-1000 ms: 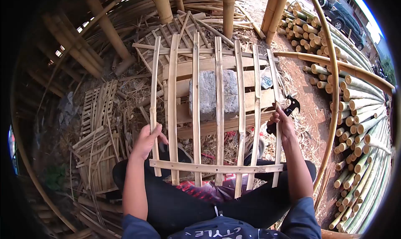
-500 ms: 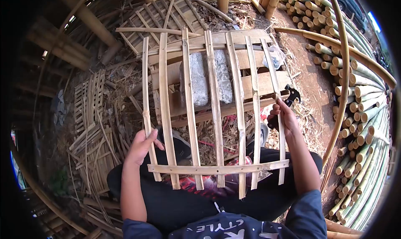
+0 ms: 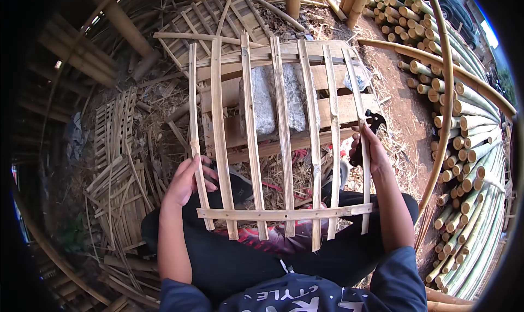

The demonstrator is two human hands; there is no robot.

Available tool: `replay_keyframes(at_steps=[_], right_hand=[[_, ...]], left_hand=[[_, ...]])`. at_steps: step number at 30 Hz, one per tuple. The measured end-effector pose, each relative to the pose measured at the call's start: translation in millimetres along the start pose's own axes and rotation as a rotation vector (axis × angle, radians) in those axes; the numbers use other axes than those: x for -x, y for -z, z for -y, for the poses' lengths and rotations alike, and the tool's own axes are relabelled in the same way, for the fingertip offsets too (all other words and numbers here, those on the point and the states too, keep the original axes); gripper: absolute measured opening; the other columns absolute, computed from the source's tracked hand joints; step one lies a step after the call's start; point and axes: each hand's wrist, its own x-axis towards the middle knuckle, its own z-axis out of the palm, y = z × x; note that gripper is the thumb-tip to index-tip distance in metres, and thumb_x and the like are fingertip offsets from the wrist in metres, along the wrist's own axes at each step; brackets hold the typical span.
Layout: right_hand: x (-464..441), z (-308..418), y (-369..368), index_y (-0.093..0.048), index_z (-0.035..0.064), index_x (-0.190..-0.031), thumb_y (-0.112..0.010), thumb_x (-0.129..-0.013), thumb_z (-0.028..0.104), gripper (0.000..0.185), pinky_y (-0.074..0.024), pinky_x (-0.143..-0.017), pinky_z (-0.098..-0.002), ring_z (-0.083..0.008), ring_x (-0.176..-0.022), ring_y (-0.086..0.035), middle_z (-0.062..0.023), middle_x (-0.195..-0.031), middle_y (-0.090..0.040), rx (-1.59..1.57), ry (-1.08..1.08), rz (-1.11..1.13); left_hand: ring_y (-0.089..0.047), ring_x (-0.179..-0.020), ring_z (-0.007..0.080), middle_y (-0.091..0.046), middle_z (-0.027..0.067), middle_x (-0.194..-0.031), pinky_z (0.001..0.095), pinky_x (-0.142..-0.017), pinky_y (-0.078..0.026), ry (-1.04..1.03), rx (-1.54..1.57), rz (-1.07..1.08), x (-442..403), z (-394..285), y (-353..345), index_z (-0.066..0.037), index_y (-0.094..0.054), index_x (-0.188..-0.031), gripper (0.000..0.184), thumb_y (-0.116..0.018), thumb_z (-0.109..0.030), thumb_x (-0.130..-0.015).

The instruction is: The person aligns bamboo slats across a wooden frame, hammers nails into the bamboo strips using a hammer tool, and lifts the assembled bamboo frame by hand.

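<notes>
A bamboo slat frame (image 3: pixel 286 215) stretches out over my lap, its several long slats joined by one cross strip near my body. My left hand (image 3: pixel 184 182) is closed around the outer left slat. On the far right slat my right hand (image 3: pixel 373 152) keeps its grip, with a black claw hammer (image 3: pixel 376 119) held in the same hand, partly hidden behind the slat. Beneath the slats' far part lies a grey stone-like block (image 3: pixel 265 105) on a low wooden bench (image 3: pixel 327 109).
Cut bamboo poles (image 3: pixel 474 143) are stacked along the right. Slatted bamboo panels (image 3: pixel 115 121) lie at the left, and another panel (image 3: pixel 188 25) leans at the back. A clear plastic bag (image 3: pixel 361 78) sits at the bench's right end. Shavings cover the ground.
The slat frame has shifted slightly, its near end rising a little away from my body. My left hand has moved slightly up along its slat. The hammer's head has turned, showing less of itself.
</notes>
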Motion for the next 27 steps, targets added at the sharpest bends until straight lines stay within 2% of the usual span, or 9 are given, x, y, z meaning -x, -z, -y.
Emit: replay_keyframes(at_steps=[4, 7, 9, 12, 15, 27], right_hand=[[2.2, 0.6, -0.6, -0.062, 0.0088, -0.116, -0.059, -0.102, 0.043, 0.037, -0.0492, -0.058, -0.0285, -0.0074, -0.067, -0.057, 0.0026, -0.080, -0.057, 0.020, -0.022, -0.009], [6.7, 3.2, -7.3, -0.062, 0.0060, -0.124, -0.060, -0.100, 0.047, 0.048, -0.0499, -0.056, -0.0251, -0.0083, -0.061, -0.056, 0.0025, -0.075, -0.058, 0.013, -0.046, -0.037], [4.1, 4.5, -6.1, -0.062, 0.0062, -0.121, -0.060, -0.100, 0.047, 0.046, -0.0496, -0.056, -0.0251, -0.0091, -0.060, -0.055, 0.0020, -0.074, -0.058, 0.022, -0.063, -0.042], [1.8, 4.8, -3.6, -0.063, 0.0067, -0.114, -0.060, -0.100, 0.046, 0.042, -0.0493, -0.055, -0.0255, -0.0102, -0.059, -0.055, 0.0012, -0.073, -0.058, 0.045, -0.064, -0.041], [3.6, 4.3, -5.6, -0.063, 0.0072, -0.109, -0.060, -0.100, 0.044, 0.038, -0.0492, -0.054, -0.0263, -0.0112, -0.058, -0.055, 0.0004, -0.073, -0.058, 0.007, -0.075, -0.034], [9.5, 4.8, -8.7, -0.062, 0.0068, -0.107, -0.063, -0.098, 0.043, 0.038, -0.0503, -0.054, -0.0265, -0.0100, -0.060, -0.058, -0.0002, -0.073, -0.059, -0.038, -0.072, -0.018]], left_hand=[[-0.070, -0.061, 0.0240, -0.069, 0.0164, -0.089, 0.0356, -0.059, -0.060, -0.034, 0.018, 0.026, -0.4, 3.6, 3.5, -0.002, -0.051, -0.123, 0.044, -0.041, -0.042, -0.108], [-0.071, -0.063, 0.0233, -0.069, 0.0164, -0.091, 0.0355, -0.060, -0.061, -0.026, 0.003, 0.023, 0.2, 2.4, 3.8, -0.002, -0.051, -0.123, 0.045, -0.041, -0.043, -0.108], [-0.072, -0.066, 0.0224, -0.069, 0.0160, -0.092, 0.0352, -0.063, -0.062, -0.017, -0.019, 0.028, -0.5, 1.5, 3.8, -0.002, -0.051, -0.123, 0.047, -0.043, -0.045, -0.107], [-0.070, -0.057, 0.0231, -0.069, 0.0163, -0.090, 0.0345, -0.051, -0.060, 0.006, 0.007, -0.030, 0.0, -0.9, -3.3, -0.001, -0.051, -0.124, 0.045, -0.040, -0.042, -0.108], [-0.069, -0.055, 0.0234, -0.069, 0.0161, -0.089, 0.0340, -0.048, -0.058, 0.009, -0.001, 0.012, 3.5, -2.3, -2.1, -0.002, -0.050, -0.125, 0.044, -0.040, -0.042, -0.108], [-0.069, -0.055, 0.0242, -0.068, 0.0164, -0.088, 0.0343, -0.048, -0.059, 0.010, -0.045, 0.016, 0.9, 2.0, 4.2, -0.004, -0.049, -0.123, 0.042, -0.038, -0.042, -0.109]])
